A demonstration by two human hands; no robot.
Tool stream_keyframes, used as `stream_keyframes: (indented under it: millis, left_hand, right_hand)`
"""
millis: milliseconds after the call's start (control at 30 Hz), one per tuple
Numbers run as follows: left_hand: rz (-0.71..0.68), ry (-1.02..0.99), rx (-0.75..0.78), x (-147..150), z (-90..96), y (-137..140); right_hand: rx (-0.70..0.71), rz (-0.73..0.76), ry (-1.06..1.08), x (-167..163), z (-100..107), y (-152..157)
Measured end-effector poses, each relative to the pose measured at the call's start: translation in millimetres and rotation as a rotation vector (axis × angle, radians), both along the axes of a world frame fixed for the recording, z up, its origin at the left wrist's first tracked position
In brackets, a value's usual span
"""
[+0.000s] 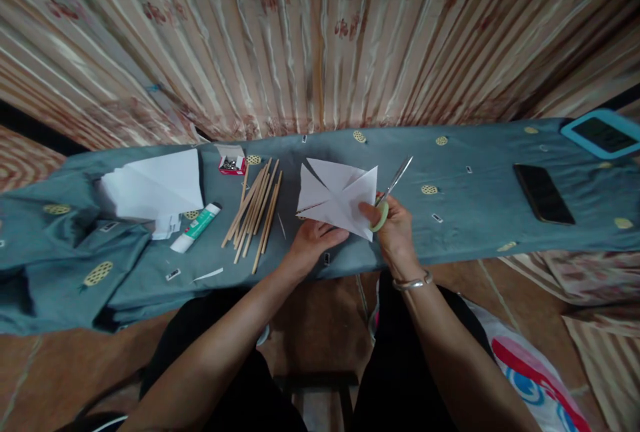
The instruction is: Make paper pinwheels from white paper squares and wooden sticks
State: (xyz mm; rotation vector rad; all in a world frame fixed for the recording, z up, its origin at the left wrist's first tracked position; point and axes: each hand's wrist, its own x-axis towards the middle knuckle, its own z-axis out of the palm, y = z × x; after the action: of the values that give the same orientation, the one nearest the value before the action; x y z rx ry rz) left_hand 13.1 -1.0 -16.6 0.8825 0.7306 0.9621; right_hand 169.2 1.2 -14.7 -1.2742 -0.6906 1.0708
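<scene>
A white paper square [340, 199], slit from its corners toward the middle, is held up over the cloth-covered table. My left hand [315, 243] is closed on its lower left edge, thumb on top and fingers underneath. My right hand [393, 229] has the scissors [381, 213] with pale green handles in its grip, blades pointing up and away to the right. The thumb of that hand also presses on the paper's right side. Left of the paper lie several thin wooden sticks [257, 209] in a loose bundle.
A glue stick [196, 228], a small red box [233, 164] of metal pins or clips and a stack of white paper [155, 185] lie to the left. On the right are a dark phone [544, 193] and a blue-framed device [603, 134]. A curtain [320, 39] hangs behind the table.
</scene>
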Motion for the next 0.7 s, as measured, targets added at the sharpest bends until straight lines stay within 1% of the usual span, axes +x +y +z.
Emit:
stream_keyframes:
  millis: [100,200,300,433,567,700]
  left_hand:
    - [0.139,0.031,-0.009,5.2,-1.2,1.2]
    - [0.264,0.097,-0.04,1.3,-3.3,5.4]
    - [0.299,0.163,-0.021,-6.3,-6.0,9.4]
    - [0.342,0.148,0.016,-12.7,-7.8,12.0]
    - [0.37,0.121,0.062,-17.2,-3.5,17.3]
    - [0.467,0.145,0.117,-27.2,3.9,29.6]
  right_hand:
    - [0.005,0.029,-0.021,-9.9,-2.0,0.6]
    - [-0.003,0.041,0.008,-16.0,-2.9,0.7]
    - [-0.016,0.052,0.02,-18.5,-3.7,-0.6]
    - [-0.042,0.086,0.009,-19.8,-3.5,-4.4]
    - [-0.029,0.177,-0.069,-20.1,1.2,-12.1]
    - [-0.028,0.319,-0.182,-19.0,7.2,-25.9]
